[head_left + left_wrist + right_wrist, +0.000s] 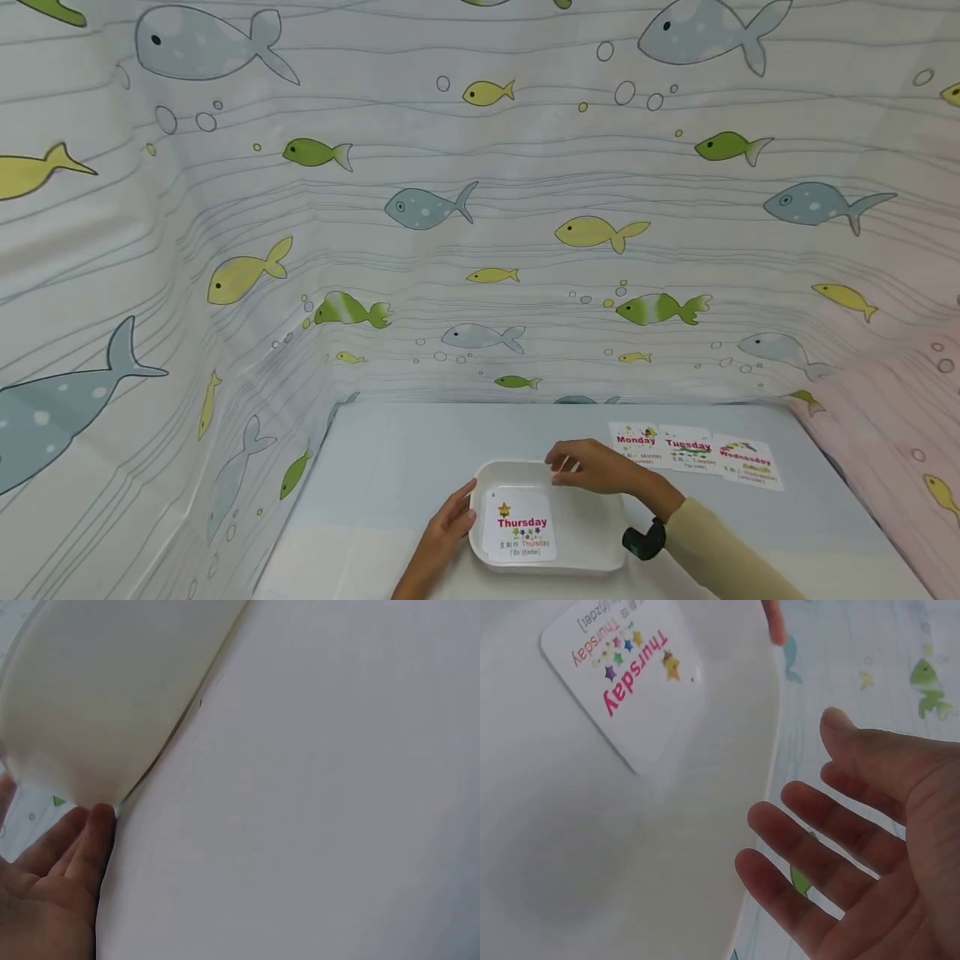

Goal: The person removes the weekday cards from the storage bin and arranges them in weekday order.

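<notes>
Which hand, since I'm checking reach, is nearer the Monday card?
Right. The right hand is just left of the Monday card; the left hand is farther, touching the white tray at its left.

The Thursday card (520, 527) sits left inside the tray (588, 533) — far right on the table (420, 442), left to right, Monday card (636, 441), Tuesday card (687, 450), Wednesday card (748, 462).

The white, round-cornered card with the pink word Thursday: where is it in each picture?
Head: the white, round-cornered card with pink "Thursday" is at the bottom middle, in the left part of the smooth white rounded tray.
Left wrist: the card isn't there; the tray fills the top left.
Right wrist: the card is top left, its words slanted and upside down.
Shared landmark: the tray.
</notes>
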Action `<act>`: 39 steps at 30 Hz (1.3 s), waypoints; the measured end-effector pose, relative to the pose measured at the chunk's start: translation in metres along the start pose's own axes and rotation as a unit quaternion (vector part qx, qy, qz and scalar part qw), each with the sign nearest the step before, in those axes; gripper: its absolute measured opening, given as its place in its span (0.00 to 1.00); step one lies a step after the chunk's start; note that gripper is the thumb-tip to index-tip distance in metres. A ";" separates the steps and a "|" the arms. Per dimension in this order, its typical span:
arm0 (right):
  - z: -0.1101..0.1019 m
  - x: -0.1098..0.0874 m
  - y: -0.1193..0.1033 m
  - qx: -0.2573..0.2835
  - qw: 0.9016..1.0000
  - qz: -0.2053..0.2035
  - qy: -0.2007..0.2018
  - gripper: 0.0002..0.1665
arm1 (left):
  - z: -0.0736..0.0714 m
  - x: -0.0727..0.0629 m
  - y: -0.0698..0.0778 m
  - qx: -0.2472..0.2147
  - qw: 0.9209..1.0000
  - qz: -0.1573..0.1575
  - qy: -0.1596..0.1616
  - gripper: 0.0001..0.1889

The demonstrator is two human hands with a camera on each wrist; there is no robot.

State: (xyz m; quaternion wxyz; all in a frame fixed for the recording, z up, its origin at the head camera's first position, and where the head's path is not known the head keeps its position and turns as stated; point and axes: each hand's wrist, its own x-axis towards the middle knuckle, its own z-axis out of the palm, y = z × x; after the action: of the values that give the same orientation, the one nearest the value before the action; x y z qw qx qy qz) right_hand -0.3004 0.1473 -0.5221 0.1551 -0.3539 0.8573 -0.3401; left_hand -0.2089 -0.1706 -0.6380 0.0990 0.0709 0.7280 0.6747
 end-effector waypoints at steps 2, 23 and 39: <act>0.003 0.006 -0.003 -0.005 1.000 0.003 -0.013 0.20 | 0.000 0.000 0.000 0.001 1.000 0.002 -0.001 0.28; 0.035 0.036 -0.011 -0.104 0.993 0.009 -0.056 0.20 | 0.001 0.000 -0.005 -0.003 1.000 0.006 0.001 0.27; 0.055 0.044 -0.011 -0.188 0.980 -0.052 -0.050 0.14 | 0.001 -0.002 -0.001 0.001 1.000 0.004 0.003 0.28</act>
State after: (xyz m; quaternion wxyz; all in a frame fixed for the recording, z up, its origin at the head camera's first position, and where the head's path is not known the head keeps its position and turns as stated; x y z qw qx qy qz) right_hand -0.2976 0.0845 -0.5554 0.1111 -0.4371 0.8776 -0.1625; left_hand -0.2071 -0.1704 -0.6393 0.0940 0.0720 0.7290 0.6742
